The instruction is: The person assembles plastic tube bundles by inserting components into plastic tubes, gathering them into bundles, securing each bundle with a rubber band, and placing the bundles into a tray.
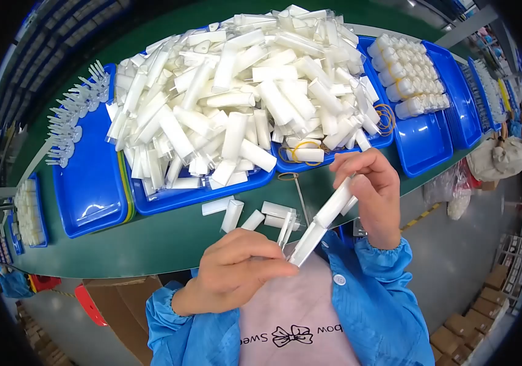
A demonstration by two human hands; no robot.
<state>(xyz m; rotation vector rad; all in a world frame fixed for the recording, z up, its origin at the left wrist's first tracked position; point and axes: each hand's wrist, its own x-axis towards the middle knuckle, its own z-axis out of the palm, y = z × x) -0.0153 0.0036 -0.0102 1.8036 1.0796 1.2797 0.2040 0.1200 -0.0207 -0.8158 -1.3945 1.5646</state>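
Note:
My left hand (233,266) is closed in a pinch on the lower end of an open-faced white plastic casing (308,243). A thin, partly clear strip (285,229) stands up beside that casing at my fingertips. My right hand (376,194) grips a white rectangular plastic piece (334,202) between thumb and fingers. Both held pieces meet end to end in a slanted line, and whether they are joined I cannot tell. Another white edge shows under my right thumb. On the green table just beyond my left hand lie several loose white pieces (232,215).
A large heap of white plastic pieces (224,104) fills blue trays. At left, a blue tray (90,189) has clear stemmed parts (68,131) along its edge. Banded white blocks (407,76) sit in a blue tray at right. Yellow rubber bands (385,119) lie by the heap.

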